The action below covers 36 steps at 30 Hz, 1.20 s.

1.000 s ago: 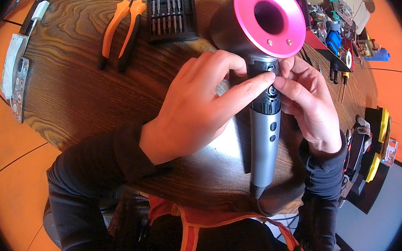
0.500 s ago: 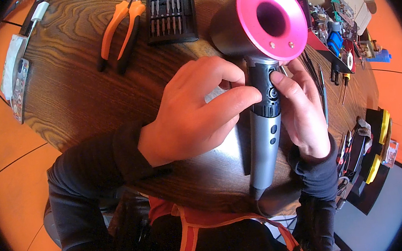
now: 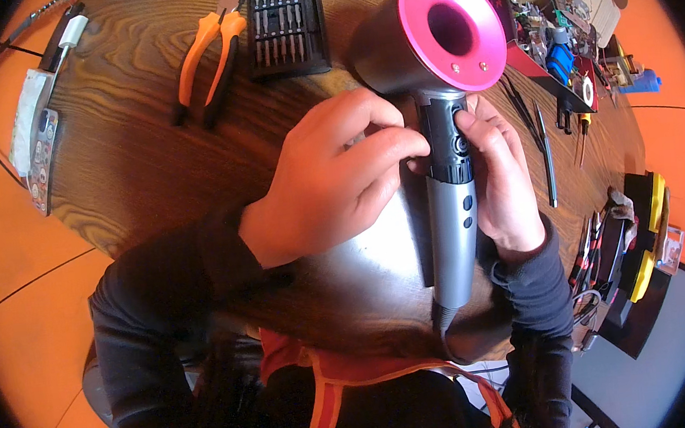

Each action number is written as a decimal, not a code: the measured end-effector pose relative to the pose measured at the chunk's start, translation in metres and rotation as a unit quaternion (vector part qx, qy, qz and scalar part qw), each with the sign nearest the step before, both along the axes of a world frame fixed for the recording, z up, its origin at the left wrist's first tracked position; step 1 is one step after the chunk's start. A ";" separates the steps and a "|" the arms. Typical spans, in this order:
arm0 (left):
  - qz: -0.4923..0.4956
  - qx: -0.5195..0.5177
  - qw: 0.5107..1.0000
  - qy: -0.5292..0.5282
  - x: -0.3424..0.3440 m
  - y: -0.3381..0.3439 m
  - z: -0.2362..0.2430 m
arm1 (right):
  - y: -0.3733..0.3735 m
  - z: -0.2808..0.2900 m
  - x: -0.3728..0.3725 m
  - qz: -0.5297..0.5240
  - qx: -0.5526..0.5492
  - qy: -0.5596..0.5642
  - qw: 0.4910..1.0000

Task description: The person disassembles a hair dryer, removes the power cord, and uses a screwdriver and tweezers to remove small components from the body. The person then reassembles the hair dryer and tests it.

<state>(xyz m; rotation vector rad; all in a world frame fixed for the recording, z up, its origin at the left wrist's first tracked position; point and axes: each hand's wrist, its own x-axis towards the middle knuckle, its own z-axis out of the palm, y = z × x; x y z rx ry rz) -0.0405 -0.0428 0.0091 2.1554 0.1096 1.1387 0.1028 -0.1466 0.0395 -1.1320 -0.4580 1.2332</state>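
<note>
A hair dryer with a grey handle and a pink ring on its dark head lies in front of me, head pointing away. Its grey sleeve sits below a dark inner section, where round parts show. My right hand wraps the handle's right side, thumb pressed on that dark section. My left hand is closed, with thumb and fingers curled together at the section's left edge. What its fingertips pinch, if anything, is hidden. The cord leaves the handle's lower end and bends toward me.
Orange-handled pliers and a black case of screwdriver bits lie beyond my left hand. To the right are thin dark tools, an open box of electronic parts, and yellow-and-black items. A patterned phone lies far left.
The view has shifted slightly. The grey sleeve now sits a little closer to the dryer's head, leaving less of the dark section bare. Both hands keep nearly the same grip.
</note>
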 end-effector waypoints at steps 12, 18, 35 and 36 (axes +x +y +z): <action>0.101 0.117 0.979 -0.136 0.010 0.053 0.014 | -0.089 0.023 -0.022 -0.017 -0.083 -0.288 0.954; -0.151 -0.419 0.892 -0.080 0.063 0.077 0.011 | -0.120 0.016 -0.057 0.033 -0.189 -0.501 0.844; -0.228 -0.438 0.870 -0.001 0.068 0.077 -0.014 | -0.081 0.008 -0.051 0.072 -0.199 -0.557 0.803; -0.228 -0.438 0.869 -0.002 0.068 0.076 -0.013 | -0.080 0.009 -0.050 0.066 -0.198 -0.541 0.815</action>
